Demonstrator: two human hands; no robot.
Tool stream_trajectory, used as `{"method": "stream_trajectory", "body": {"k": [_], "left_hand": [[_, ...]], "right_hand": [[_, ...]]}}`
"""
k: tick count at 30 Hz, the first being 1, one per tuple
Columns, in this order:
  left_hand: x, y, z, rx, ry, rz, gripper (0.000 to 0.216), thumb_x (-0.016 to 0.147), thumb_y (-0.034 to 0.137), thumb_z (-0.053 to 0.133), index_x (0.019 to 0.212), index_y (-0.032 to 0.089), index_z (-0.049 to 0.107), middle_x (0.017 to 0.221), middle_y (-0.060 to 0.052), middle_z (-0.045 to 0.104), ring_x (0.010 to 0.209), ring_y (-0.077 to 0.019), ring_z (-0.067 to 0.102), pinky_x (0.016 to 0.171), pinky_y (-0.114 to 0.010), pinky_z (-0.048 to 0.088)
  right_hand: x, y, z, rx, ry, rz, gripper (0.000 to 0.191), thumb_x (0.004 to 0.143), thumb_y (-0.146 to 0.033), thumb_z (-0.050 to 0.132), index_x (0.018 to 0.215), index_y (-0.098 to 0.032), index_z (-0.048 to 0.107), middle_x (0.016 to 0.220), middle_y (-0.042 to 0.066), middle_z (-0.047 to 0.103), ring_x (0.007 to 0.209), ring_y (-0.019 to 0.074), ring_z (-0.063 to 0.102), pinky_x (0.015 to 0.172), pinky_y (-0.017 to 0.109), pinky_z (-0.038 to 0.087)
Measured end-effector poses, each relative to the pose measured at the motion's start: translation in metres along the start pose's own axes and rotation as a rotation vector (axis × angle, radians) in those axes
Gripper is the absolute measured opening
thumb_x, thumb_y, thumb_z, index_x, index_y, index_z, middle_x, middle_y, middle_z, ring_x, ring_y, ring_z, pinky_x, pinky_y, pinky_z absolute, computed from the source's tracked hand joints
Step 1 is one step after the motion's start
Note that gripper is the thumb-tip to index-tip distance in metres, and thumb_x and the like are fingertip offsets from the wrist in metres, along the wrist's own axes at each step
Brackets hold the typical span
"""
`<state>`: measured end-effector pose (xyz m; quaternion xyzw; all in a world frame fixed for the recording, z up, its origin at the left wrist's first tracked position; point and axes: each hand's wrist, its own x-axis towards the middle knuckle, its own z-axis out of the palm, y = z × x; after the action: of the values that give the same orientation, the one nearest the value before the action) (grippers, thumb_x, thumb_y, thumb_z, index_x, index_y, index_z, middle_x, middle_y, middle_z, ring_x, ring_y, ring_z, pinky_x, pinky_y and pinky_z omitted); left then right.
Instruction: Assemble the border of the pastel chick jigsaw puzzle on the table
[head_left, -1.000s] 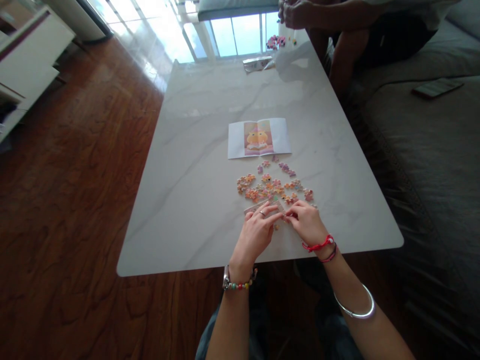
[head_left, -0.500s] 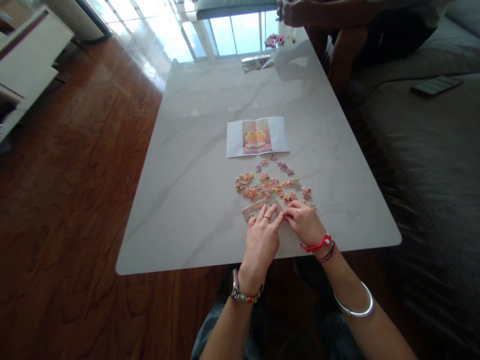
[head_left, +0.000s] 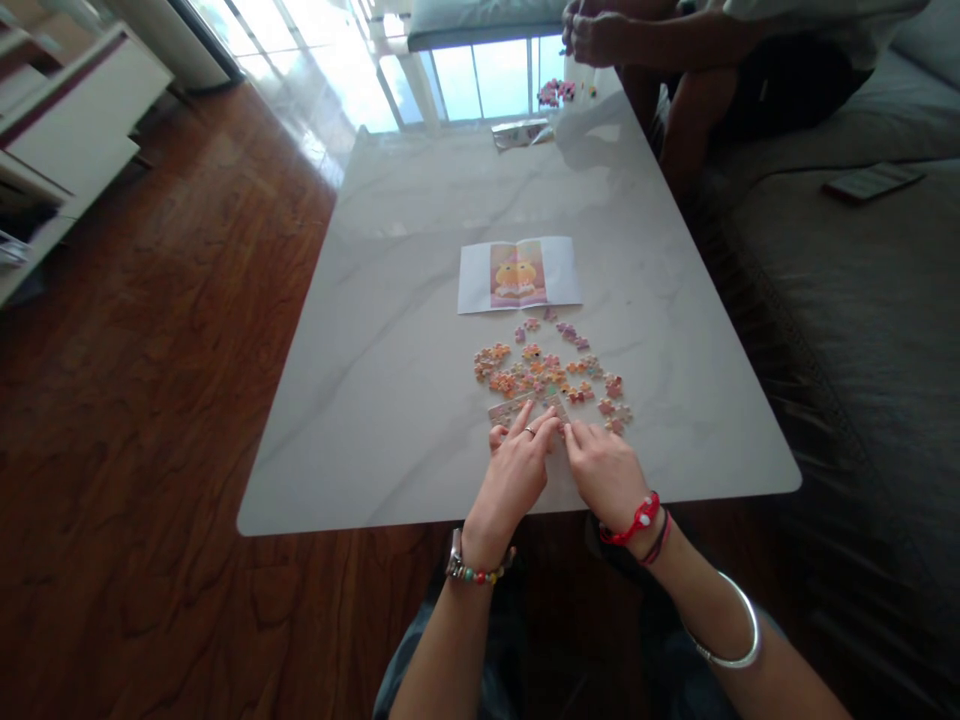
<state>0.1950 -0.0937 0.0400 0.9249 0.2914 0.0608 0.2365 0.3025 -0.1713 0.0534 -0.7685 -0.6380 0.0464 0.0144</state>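
Near the front edge of the white table lies a small, partly filled puzzle board (head_left: 504,411), half covered by my hands. My left hand (head_left: 516,468) rests over it, its fingers stretched out and apart, fingertips touching the board. At the board's right side, my right hand (head_left: 606,468) has its fingers curled together, the tips meeting the board's edge close to the left fingers. Whatever it pinches is hidden. Loose puzzle pieces (head_left: 534,375) in orange, pink and purple lie spread just beyond the board.
Behind the pieces lies a creased picture sheet (head_left: 474,278) showing a yellow figure. Farther back are a wrapper (head_left: 521,132) and a pile of pink pieces (head_left: 556,93). Another person's hands (head_left: 596,35) are at the far right corner. A phone (head_left: 874,182) lies on the sofa.
My right hand has turned more palm-down, its fingers pressed against the board's edge rather than raised in a pinch. My left hand has shifted slightly leftward. The view has moved a little.
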Motion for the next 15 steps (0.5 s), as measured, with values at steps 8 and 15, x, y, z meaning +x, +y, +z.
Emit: {"method": "stream_trajectory", "body": {"k": [8,15], "left_hand": [[0.003,-0.009,0.001,-0.077,0.004,-0.001,0.059,0.07,-0.004,0.029,0.122,0.024,0.036,0.121,-0.005,0.051,0.122,-0.017,0.034,0.092,-0.038,0.028],[0.006,-0.017,-0.007,-0.086,0.146,-0.006,0.054,0.075,0.0,0.031,0.124,0.022,0.035,0.125,-0.008,0.047,0.116,-0.0146,0.041,0.091,-0.032,0.032]], "right_hand": [[0.012,0.015,0.01,0.316,0.047,0.06,0.023,0.081,-0.014,0.041,0.092,-0.019,0.061,0.085,0.006,0.059,0.077,0.015,0.054,0.068,0.024,0.041],[0.026,0.067,0.007,0.54,0.341,0.275,0.021,0.077,-0.016,0.044,0.087,-0.017,0.062,0.086,0.005,0.06,0.073,0.0144,0.055,0.071,0.026,0.043]]}}
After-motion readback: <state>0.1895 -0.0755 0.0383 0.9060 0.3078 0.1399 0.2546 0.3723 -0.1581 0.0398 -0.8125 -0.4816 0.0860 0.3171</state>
